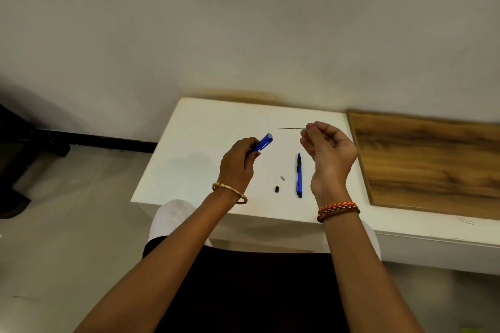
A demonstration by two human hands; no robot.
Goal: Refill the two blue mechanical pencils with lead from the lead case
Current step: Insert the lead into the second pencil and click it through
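My left hand [239,161] is closed around a blue mechanical pencil [263,141], whose open back end points up and to the right. My right hand [328,154] pinches a thin lead stick [288,128] that runs level to the left from my fingertips, above and to the right of the pencil's open end. The second blue pencil [299,174] lies on the white table [200,149] just left of my right wrist, tip pointing away from me. A small black cap [277,189] and a small grey piece [282,178] lie between my hands. No lead case shows in this view.
A wooden board [433,162] lies on the table's right part. The table stands against a pale wall [243,21]. Dark furniture [24,149] stands on the floor at far left. My lap is below the table's near edge.
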